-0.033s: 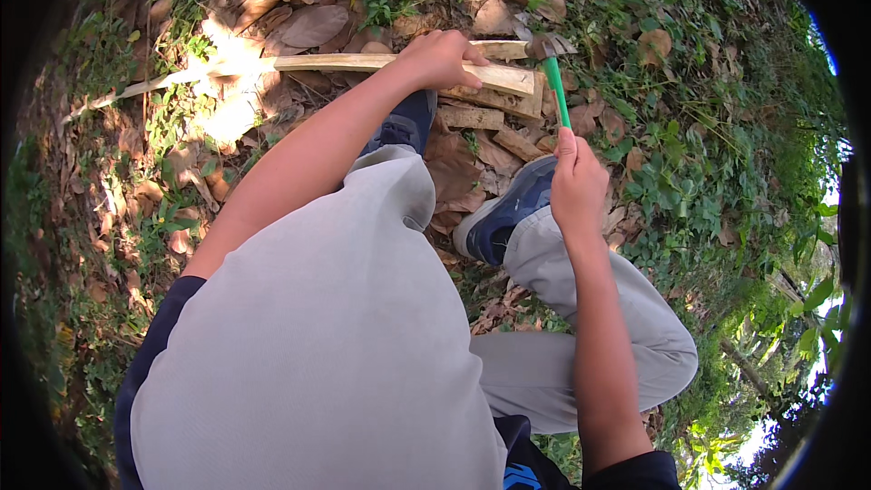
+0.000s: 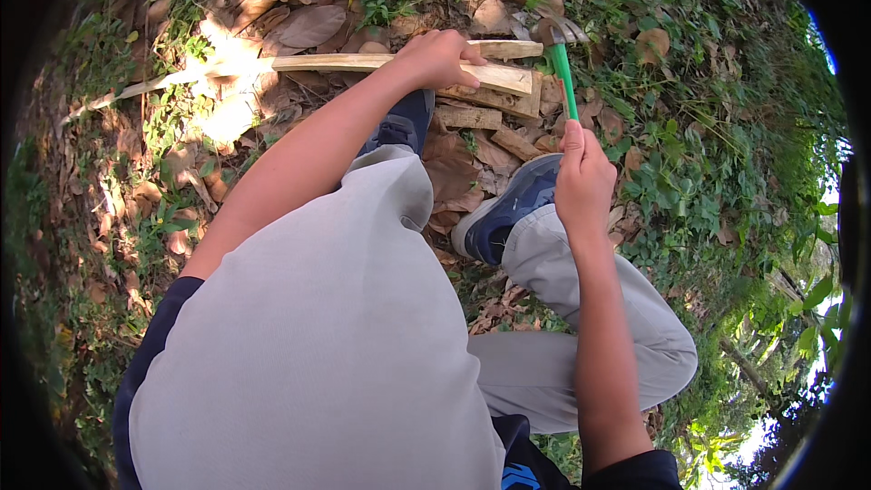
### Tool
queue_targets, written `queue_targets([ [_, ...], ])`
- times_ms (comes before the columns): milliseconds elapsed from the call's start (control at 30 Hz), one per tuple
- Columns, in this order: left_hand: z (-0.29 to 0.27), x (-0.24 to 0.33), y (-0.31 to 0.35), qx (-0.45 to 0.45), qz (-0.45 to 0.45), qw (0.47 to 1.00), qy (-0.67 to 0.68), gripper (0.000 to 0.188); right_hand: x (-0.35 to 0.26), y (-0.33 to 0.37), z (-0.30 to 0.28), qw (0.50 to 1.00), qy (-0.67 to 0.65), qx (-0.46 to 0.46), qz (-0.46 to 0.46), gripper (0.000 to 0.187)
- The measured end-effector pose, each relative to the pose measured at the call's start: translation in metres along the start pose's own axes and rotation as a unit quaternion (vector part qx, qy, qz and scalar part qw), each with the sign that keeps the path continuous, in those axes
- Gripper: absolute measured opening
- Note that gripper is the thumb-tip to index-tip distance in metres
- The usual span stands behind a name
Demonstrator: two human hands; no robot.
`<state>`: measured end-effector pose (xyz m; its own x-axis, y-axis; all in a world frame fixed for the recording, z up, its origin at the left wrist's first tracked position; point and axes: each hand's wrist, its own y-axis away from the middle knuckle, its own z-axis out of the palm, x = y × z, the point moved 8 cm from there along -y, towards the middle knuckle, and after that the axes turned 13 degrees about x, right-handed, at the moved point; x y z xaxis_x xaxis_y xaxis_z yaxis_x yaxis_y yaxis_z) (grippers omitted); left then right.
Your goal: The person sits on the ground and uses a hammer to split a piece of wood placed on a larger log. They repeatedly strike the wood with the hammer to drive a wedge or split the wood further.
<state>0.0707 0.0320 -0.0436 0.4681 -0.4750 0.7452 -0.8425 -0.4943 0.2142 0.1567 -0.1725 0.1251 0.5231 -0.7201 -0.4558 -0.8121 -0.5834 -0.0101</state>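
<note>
no legible text, blue print on dark shirt, possibly lettering, cut by lower edge

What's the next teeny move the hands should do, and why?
I'd probably have the right hand bring the green-handled hammer a little left, over the near end of the long wooden strip. In this view the hammer is off to the right of that end, while the left hand already grips the strip.
</note>
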Motion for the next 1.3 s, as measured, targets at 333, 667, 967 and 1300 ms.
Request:
queue_targets([
  [333, 0.003, 0.000, -0.005, 0.005, 0.000, 1.000, -0.001, 0.050, 0.027, 0.011, 0.019, 1.000, 0.010, -0.001, 0.009, 0.046],
  [667, 0.002, -0.008, -0.002, -0.002, -0.024, 0.999, 0.025, 0.049, -0.036, -0.010, -0.031, 0.985, -0.151, 0.087, -0.004, 0.039],
  [967, 0.000, -0.001, 0.000, -0.007, -0.029, 0.999, 0.023, 0.049, 0.011, 0.018, 0.020, 0.998, -0.020, -0.043, 0.030, 0.042],
  [1300, 0.001, 0.000, -0.002, 0.001, -0.026, 0.999, 0.029, 0.049, 0.014, 0.011, 0.018, 0.999, 0.005, -0.015, 0.033, 0.044],
])
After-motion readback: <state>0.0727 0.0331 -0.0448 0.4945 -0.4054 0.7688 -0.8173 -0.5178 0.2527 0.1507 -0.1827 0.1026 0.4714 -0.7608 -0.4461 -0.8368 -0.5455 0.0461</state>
